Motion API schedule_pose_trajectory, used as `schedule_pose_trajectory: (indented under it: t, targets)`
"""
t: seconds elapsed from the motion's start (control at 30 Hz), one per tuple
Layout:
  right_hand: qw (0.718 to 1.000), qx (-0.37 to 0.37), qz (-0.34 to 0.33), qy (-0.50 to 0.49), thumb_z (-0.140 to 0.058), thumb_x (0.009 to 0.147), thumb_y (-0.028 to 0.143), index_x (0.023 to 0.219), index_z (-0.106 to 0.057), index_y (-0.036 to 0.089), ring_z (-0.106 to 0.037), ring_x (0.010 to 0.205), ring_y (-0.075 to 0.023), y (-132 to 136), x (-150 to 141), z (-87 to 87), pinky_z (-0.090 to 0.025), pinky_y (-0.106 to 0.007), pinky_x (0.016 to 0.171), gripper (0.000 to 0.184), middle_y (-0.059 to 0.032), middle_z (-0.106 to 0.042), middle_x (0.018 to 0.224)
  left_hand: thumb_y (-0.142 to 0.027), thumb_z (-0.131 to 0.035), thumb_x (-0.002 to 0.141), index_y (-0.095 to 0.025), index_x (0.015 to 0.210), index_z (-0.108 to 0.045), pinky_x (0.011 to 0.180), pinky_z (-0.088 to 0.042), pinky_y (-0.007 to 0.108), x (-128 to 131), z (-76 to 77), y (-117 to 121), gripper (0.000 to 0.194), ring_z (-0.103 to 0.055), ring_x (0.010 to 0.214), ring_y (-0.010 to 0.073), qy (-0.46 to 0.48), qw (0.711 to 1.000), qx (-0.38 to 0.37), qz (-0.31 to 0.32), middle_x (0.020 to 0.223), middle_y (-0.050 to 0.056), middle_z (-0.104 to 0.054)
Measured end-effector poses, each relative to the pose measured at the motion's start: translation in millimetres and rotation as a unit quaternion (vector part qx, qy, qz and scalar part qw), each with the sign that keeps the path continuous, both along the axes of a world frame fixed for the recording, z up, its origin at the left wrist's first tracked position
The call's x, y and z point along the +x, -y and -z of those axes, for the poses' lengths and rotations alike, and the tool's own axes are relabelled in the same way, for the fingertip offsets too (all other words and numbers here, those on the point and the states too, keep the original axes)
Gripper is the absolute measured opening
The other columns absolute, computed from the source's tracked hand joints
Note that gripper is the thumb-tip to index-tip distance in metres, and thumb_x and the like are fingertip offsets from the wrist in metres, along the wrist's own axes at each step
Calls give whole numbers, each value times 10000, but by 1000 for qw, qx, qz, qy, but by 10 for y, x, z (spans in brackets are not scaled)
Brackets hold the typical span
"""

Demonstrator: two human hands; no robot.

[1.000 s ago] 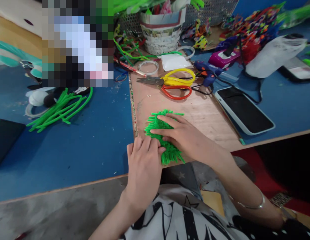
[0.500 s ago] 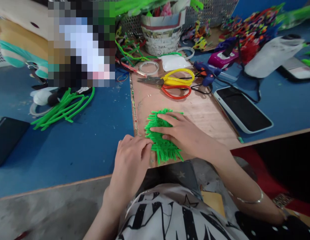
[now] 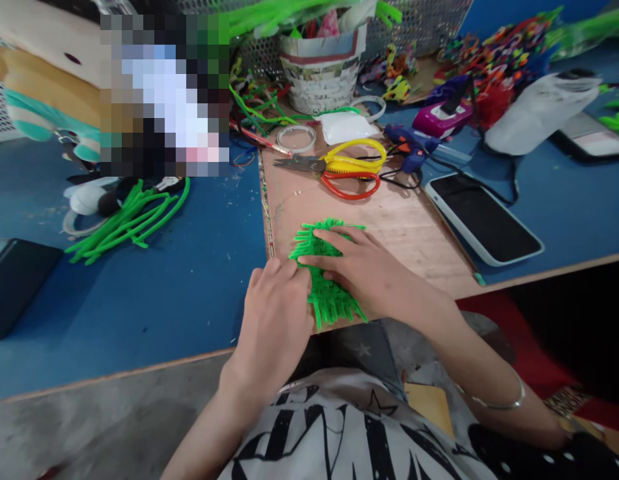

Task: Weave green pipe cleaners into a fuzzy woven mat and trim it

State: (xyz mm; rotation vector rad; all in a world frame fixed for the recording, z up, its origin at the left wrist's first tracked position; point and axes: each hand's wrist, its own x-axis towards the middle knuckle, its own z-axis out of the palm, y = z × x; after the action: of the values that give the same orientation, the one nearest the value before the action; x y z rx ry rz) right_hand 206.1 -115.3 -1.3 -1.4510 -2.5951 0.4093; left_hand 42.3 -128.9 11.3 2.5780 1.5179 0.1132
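Observation:
A woven mat of bright green pipe cleaners lies on the brown board, its loose ends sticking out along the edges. My right hand rests flat over its upper right part with fingers spread, pressing on it. At the mat's left edge, my left hand is closed, knuckles up, with the fingers curled at the pipe cleaner ends. The left fingertips and whatever strand they pinch are mostly hidden behind the hand.
Beyond the mat on the board lie scissors with yellow and red handles, a tape roll and a glue gun. A phone lies to the right. Loose green pipe cleaners lie left. A white basket stands behind.
My left hand has shifted right and slightly up, with its fingers curled more tightly over the mat's left edge. My right hand stays in place on the mat.

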Motion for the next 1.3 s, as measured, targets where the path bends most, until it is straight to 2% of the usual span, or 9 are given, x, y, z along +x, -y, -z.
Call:
schedule_pose_trajectory:
  t: [0.17,0.4,0.53,0.67,0.77,0.87,0.97,1.07,1.3]
  targets:
    - [1000,4,4,-8,-473,871,221,1256,-528,328,-322,1303,-293,2,10,20,-304,-530,1007,403,-63,-386,1426,0,-418,715,-183,708,-531,656,-386,392,56,26,53,215,-492,819,267,-14,999,34,-7,798,87,-585]
    - [1000,22,11,-14,-472,873,244,1271,-497,372,-315,1300,-302,25,32,119,-304,-522,1009,418,-29,-341,1454,16,-418,719,-181,726,-512,657,-347,371,0,31,46,219,-483,818,240,2,1000,-2,8,809,56,-575]
    - [999,29,16,-11,-452,885,244,1255,-514,376,-325,1290,-300,24,24,120,-314,-511,1002,398,-25,-355,1444,11,-417,756,-174,719,-510,666,-331,363,-35,20,53,210,-477,827,230,26,1000,-13,12,829,51,-573]
    - [999,39,11,-7,-458,882,245,1249,-525,350,-339,1276,-292,16,7,101,-315,-496,993,389,-48,-387,1416,-77,-426,850,-183,746,-544,701,-332,360,-92,6,67,190,-467,814,212,71,997,-35,-7,839,27,-587]
    - [998,65,25,-1,-447,883,217,1215,-560,311,-399,1204,-274,41,-16,66,-310,-477,986,363,-72,-467,1332,-159,-481,867,-199,819,-591,731,-341,361,-113,25,82,127,-460,824,206,104,993,-46,-22,878,18,-599]
    - [996,81,32,-1,-435,875,170,1100,-621,227,-464,1069,-250,98,-37,31,-322,-456,953,298,-93,-572,1127,-173,-520,848,-207,838,-621,741,-346,357,-98,57,96,107,-458,850,208,124,991,-47,-24,911,25,-592]
    - [996,84,39,-12,-425,857,127,987,-639,183,-478,937,-230,157,-55,26,-366,-408,873,256,-89,-585,997,-156,-497,854,-211,831,-636,726,-344,355,-63,75,108,151,-456,841,206,128,991,-42,-23,887,27,-582]
    - [996,77,52,-13,-427,850,127,994,-621,170,-465,904,-232,191,-76,41,-384,-377,810,245,-93,-568,1000,-147,-497,850,-201,803,-634,714,-340,358,-33,81,117,154,-454,846,212,119,992,-30,-26,870,31,-583]
    - [995,67,67,6,-431,831,116,985,-588,177,-451,920,-253,202,-114,44,-389,-380,778,229,-93,-547,1037,-120,-471,850,-186,756,-600,675,-341,359,35,119,133,172,-449,795,212,103,994,-16,-31,839,39,-575]
